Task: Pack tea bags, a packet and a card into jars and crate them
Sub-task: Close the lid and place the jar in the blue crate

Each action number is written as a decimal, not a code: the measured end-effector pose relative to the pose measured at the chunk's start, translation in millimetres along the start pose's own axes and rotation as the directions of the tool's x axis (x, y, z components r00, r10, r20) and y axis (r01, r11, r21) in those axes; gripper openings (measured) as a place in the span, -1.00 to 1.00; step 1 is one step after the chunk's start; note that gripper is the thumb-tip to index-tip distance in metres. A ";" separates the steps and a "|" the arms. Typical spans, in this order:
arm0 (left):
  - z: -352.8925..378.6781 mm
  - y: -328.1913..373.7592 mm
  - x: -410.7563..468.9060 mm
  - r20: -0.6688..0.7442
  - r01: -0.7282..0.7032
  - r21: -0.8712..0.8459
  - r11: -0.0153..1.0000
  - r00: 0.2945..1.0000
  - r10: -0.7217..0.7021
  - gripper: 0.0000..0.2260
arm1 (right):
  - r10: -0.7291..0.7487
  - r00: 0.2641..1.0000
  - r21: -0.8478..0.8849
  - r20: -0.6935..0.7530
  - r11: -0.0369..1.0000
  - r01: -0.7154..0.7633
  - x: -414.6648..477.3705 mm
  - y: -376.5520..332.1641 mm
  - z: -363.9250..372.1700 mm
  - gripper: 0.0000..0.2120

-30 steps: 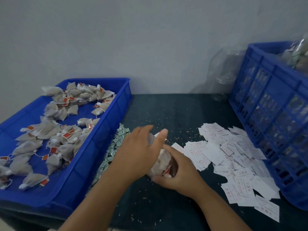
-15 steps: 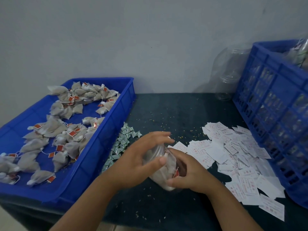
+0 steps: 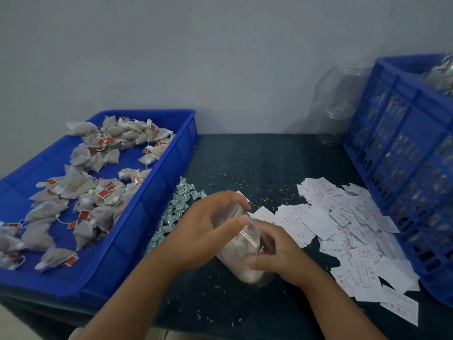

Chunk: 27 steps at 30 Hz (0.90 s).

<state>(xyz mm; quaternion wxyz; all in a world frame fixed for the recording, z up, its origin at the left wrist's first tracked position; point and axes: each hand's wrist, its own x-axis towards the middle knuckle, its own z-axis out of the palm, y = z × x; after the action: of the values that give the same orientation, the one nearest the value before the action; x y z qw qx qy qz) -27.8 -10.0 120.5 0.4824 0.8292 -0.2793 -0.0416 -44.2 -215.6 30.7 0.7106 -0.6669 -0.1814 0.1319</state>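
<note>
On my dark table [image 3: 257, 163], between the blue tray [image 3: 137, 241] on the left and the blue crate [image 3: 392, 148] on the right, the clear jar [image 3: 241, 256] leans with its base near and its mouth far and upward. My left hand [image 3: 203, 234] clasps its top; my right hand [image 3: 282, 256] grips its lower side.

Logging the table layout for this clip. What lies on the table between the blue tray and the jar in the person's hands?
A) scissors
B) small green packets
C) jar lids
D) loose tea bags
B: a pile of small green packets lies on the table beside the blue tray, just left of the jar that the left hand and right hand grip.
</note>
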 end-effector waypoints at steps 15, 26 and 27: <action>4.2 11.9 8.9 -0.057 0.314 0.282 0.906 0.949 -0.311 -0.59 | -0.088 0.992 -0.260 -0.088 0.963 0.063 0.0 6.2 12.3 -0.43; 5.1 9.9 12.8 -0.178 0.245 0.283 0.927 0.963 -0.200 -0.67 | -0.144 0.969 -0.179 -0.201 0.978 0.108 1.0 4.6 14.8 -0.35; 8.1 10.9 12.2 -0.209 0.315 0.324 0.892 0.943 -0.257 -0.60 | -0.188 0.952 -0.231 -0.243 0.964 0.131 1.2 5.1 18.2 -0.33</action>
<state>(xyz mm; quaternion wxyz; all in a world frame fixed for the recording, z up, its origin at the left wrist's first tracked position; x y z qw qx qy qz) -24.9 -26.5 127.6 0.3351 0.9349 -0.1169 0.0055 -50.7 -198.3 26.6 0.6613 -0.7336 -0.1521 -0.0361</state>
